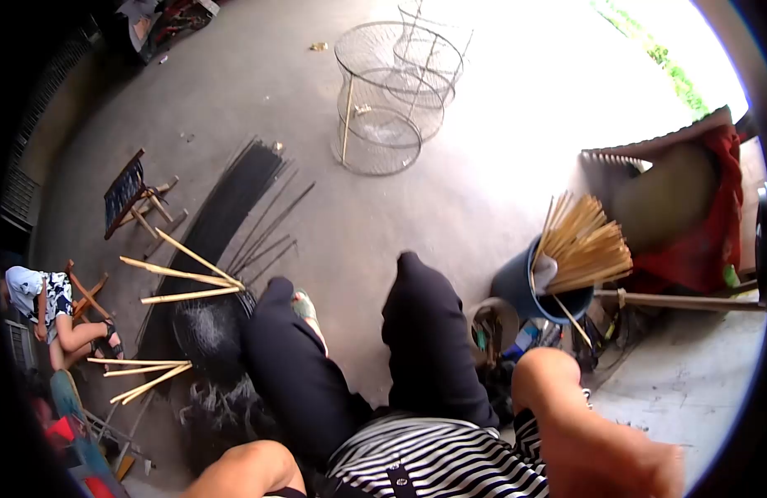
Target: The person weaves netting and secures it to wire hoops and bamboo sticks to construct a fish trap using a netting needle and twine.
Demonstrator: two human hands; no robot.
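Note:
My right arm is bent at the lower right, and its near end, where my right hand (645, 465) seems to be, is blurred; no separate fingers show. Closest to that arm stands a blue bucket (509, 280) full of thin bamboo sticks (589, 249). Of my left arm (249, 471) only a bent part shows at the bottom edge, and the hand is out of view. Beside my left leg is a dark, round mesh piece (202, 325) with several pale sticks (192, 274) poking out. A bundle of long black strands (234, 199) stretches beyond it.
Wire-and-mesh cylindrical frames (379, 124) stand on the concrete floor (275, 91) ahead. A folding stool (134, 195) is at left, near a seated person (56, 311). Red cloth (715, 224) hangs at right above a wooden bar (682, 300). Tools and small items (533, 336) lie below the bucket.

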